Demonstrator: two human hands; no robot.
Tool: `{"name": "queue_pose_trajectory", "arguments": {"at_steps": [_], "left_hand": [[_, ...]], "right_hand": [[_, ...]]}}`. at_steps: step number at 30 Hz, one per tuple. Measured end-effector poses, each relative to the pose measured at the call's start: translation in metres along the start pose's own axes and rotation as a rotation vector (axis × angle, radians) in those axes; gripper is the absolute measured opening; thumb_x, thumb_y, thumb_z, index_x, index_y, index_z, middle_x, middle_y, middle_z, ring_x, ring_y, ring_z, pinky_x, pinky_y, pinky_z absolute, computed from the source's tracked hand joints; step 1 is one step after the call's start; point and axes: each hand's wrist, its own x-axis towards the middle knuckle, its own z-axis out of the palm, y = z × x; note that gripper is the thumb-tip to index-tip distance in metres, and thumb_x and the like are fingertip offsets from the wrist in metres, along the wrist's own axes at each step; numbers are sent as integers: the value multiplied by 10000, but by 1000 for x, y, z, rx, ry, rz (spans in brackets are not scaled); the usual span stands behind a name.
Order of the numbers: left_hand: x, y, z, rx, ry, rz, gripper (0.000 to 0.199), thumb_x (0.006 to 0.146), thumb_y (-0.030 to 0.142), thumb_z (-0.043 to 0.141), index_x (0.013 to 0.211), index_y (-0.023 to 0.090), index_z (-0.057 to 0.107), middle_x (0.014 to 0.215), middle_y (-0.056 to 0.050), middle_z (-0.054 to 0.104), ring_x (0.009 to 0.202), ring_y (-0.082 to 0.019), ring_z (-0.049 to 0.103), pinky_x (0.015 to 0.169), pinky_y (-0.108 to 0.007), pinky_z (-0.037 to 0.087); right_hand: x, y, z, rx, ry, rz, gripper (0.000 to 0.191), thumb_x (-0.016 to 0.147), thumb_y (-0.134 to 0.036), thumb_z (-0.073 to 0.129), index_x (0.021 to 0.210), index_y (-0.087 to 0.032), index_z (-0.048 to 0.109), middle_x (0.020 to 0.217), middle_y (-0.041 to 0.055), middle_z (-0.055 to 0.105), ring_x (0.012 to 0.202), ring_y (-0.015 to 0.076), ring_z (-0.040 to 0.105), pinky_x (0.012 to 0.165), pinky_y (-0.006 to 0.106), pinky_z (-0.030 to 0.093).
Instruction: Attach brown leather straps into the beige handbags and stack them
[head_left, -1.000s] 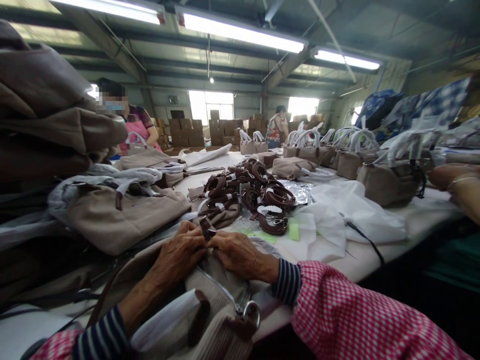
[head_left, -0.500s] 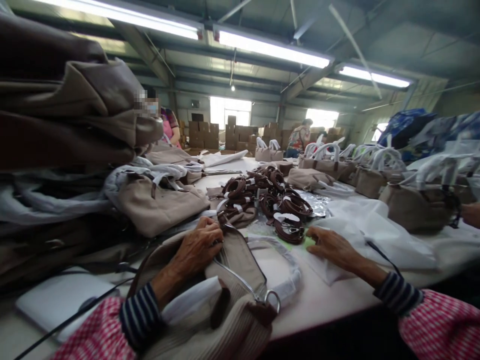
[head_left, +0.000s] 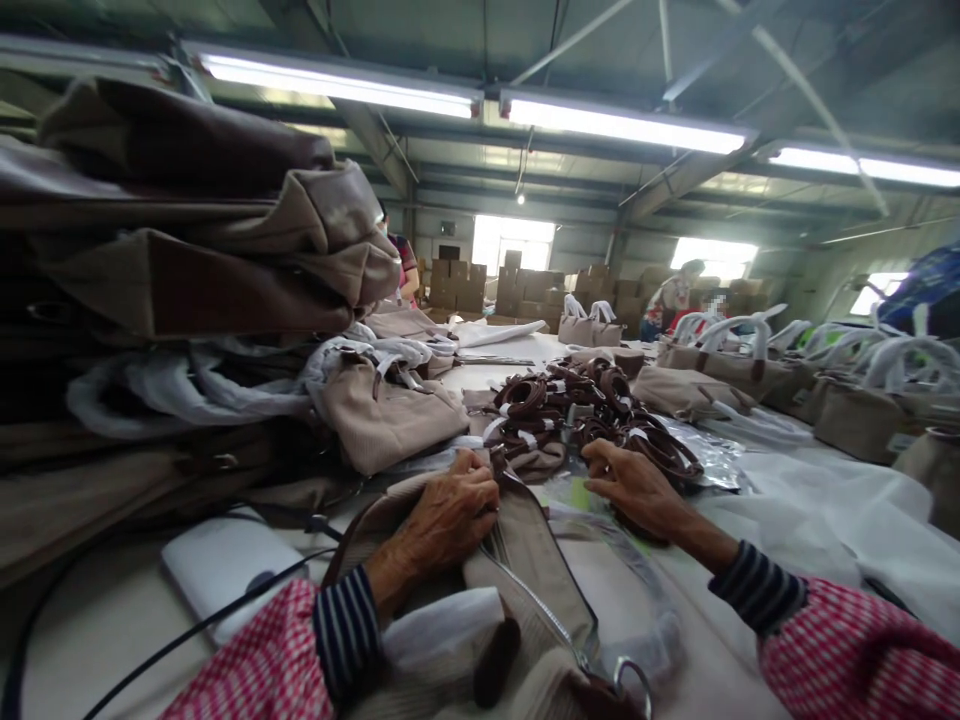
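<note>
A beige ribbed handbag (head_left: 540,625) with an unzipped top lies in front of me, its metal zipper and ring toward the lower right. My left hand (head_left: 454,510) is closed on the bag's top edge near the zipper's far end. Over the table to the right, my right hand (head_left: 649,490) hovers with curved fingers apart, and I see nothing held in it. It is beside a heap of coiled brown straps (head_left: 555,400) and hides part of one coil. A plastic-wrapped bag handle (head_left: 652,605) extends to the right of the bag.
Stacked bags (head_left: 247,240) rise high on the left, above a white device (head_left: 225,565) with a black cable. White sheeting (head_left: 847,510) covers the right side. Finished-looking bags (head_left: 855,415) stand in rows behind it. People work farther back near cardboard boxes (head_left: 457,285).
The view has turned left, so things appear farther right. My right hand has moved left toward my left hand and the straps. My left hand keeps its grip on the handbag.
</note>
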Motion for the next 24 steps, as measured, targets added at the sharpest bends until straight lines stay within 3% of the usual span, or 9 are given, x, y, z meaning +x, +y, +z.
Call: {"name": "queue_pose_trajectory", "arguments": {"at_steps": [2, 6, 11, 16, 24], "left_hand": [[0, -1, 2, 25, -1, 11, 220, 910, 58, 612, 762, 210, 552, 937, -18, 677, 1082, -218, 580, 846, -291, 548], [-1, -2, 8, 28, -15, 82, 206, 930, 68, 607, 796, 217, 562, 955, -20, 681, 1100, -226, 579, 872, -308, 540], [-2, 0, 2, 25, -68, 35, 174, 951, 113, 594, 811, 209, 559, 990, -34, 671, 1111, -237, 544, 905, -337, 526], [0, 0, -2, -6, -114, -26, 168, 938, 136, 587, 788, 195, 539, 1002, -33, 656, 1135, -235, 515, 897, -326, 514], [-1, -3, 2, -48, -79, -27, 177, 913, 116, 580, 761, 203, 549, 966, -36, 649, 1161, -234, 523, 846, -310, 511]], "right_hand": [[9, -9, 0, -172, 76, -85, 256, 842, -241, 620, 1087, -185, 670, 1023, 82, 749, 916, 245, 696, 817, 355, 479], [31, -38, -1, -217, 144, -224, 152, 953, -257, 569, 1014, -196, 693, 1024, 63, 737, 862, 208, 679, 789, 315, 451], [71, -62, 33, -425, -55, -329, 181, 978, -177, 543, 1039, -201, 712, 1070, 62, 701, 911, 193, 666, 735, 274, 405], [90, -48, 59, -463, -234, -395, 211, 858, -64, 631, 969, -190, 759, 1061, 75, 690, 977, 214, 653, 704, 262, 385], [98, -29, 50, -248, -151, -409, 152, 899, -100, 646, 863, -149, 785, 921, 65, 730, 838, 173, 673, 772, 262, 440]]}}
